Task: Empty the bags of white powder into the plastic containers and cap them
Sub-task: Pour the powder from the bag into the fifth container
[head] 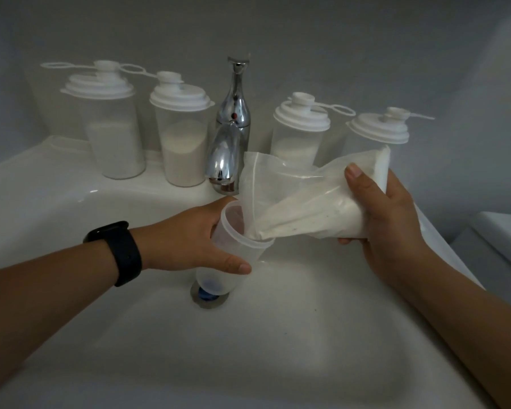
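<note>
1. The left hand (195, 234), a black band (121, 253) on its wrist, has thumb and fingers wrapped around an uncapped clear plastic container (233, 255), held tilted just in front of the chrome faucet (229, 137), above the drain (208, 295).
2. The right hand (387, 219) squeezes a clear plastic bag of white powder (304, 208), front-right of the faucet; the bag's narrow end sits in the container's mouth.
3. The fingers of both hands are mostly hidden behind what they hold.
4. Four capped clear containers with white lids stand on the white sink's (71, 202) back ledge: two (112, 125) (183, 134) left of the faucet, two (298, 128) (375, 131) right of it.
5. The bag covers the lower parts of the right pair; the rightmost's contents cannot be made out.
</note>
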The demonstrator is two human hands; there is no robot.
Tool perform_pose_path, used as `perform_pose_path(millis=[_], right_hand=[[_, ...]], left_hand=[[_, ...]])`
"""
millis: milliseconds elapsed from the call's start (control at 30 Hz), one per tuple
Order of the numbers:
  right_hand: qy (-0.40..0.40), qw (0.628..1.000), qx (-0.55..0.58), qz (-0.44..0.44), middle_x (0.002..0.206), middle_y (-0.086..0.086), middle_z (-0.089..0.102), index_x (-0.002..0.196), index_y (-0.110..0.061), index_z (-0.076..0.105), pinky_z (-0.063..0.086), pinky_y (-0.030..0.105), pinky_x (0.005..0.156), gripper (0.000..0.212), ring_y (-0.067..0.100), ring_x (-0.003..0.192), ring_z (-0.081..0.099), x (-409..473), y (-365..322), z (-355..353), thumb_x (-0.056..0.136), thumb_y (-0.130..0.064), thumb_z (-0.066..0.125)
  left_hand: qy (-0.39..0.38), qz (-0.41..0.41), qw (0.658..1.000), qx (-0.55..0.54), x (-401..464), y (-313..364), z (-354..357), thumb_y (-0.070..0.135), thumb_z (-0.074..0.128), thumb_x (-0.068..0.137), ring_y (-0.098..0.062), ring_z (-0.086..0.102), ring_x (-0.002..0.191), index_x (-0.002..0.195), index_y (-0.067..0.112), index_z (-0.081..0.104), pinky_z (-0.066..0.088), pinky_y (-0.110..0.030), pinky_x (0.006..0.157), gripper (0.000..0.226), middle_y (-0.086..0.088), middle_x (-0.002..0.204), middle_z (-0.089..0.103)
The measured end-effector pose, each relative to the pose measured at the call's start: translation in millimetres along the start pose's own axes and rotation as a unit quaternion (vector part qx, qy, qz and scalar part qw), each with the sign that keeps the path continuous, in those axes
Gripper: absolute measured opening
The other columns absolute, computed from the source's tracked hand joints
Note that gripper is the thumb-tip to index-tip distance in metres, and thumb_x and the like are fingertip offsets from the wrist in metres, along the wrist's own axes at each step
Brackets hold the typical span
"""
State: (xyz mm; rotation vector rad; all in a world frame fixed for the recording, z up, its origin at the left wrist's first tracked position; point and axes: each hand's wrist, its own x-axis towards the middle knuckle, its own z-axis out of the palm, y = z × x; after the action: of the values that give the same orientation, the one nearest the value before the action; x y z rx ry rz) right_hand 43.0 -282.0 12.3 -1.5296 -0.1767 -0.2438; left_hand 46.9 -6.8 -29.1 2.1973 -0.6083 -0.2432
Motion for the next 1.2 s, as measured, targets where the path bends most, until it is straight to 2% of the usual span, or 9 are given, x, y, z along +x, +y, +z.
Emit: perform_pose_path(millis=[133,300,633,1000,1200], right_hand=[[-0.011,1.000,0.000,-0.008,0.093,0.011,0.073,0.109,-0.023,0.064,0.048,0.030,0.042,0.033,0.027,0.074,0.071,0.5,-0.7,-1.1,0.085,-0.046,0.066],[-0.011,1.000,-0.001,-0.005,0.091,0.008,0.073,0.108,-0.025,0.065,0.048,0.031,0.042,0.032,0.028,0.074,0.071,-0.1,-0.9,-1.1,0.085,-0.045,0.066],[-0.010,1.000,0.003,-0.005,0.090,0.008,0.073,0.109,-0.025,0.065,0.048,0.030,0.041,0.032,0.027,0.074,0.071,-0.5,-0.2,-0.3,0.085,-0.046,0.066],[-0.006,1.000,0.020,0.008,0.093,0.009,0.074,0.111,-0.022,0.064,0.047,0.029,0.041,0.038,0.025,0.074,0.072,0.2,-3.0,-2.1,0.084,-0.048,0.065],[-0.009,1.000,0.011,0.004,0.090,0.006,0.074,0.111,-0.020,0.064,0.047,0.029,0.041,0.038,0.024,0.073,0.072,-0.8,-3.3,-0.9,0.084,-0.047,0.064]], left_hand=[[-0.003,-0.006,1.000,0.006,0.6,1.1,-0.2,0.052,0.087,0.067,0.015,0.048,0.126,0.135,0.064,0.032,0.044,-0.006,0.094,0.087,0.045,0.136,0.047],[0.003,-0.003,1.000,0.012,1.6,-0.1,0.8,0.051,0.088,0.068,0.012,0.049,0.128,0.142,0.058,0.032,0.044,-0.013,0.101,0.093,0.037,0.140,0.050],[-0.002,-0.003,1.000,0.013,-0.3,2.8,0.8,0.051,0.087,0.067,0.013,0.050,0.125,0.141,0.056,0.035,0.046,-0.007,0.095,0.090,0.041,0.135,0.051],[0.024,0.007,0.999,-0.024,-0.1,5.7,1.5,0.041,0.090,0.067,0.015,0.051,0.124,0.137,0.052,0.040,0.044,-0.003,0.094,0.087,0.043,0.132,0.053],[0.012,0.008,1.000,-0.025,0.2,6.0,2.5,0.043,0.090,0.066,0.015,0.050,0.126,0.138,0.054,0.038,0.044,-0.004,0.094,0.089,0.042,0.135,0.052]])
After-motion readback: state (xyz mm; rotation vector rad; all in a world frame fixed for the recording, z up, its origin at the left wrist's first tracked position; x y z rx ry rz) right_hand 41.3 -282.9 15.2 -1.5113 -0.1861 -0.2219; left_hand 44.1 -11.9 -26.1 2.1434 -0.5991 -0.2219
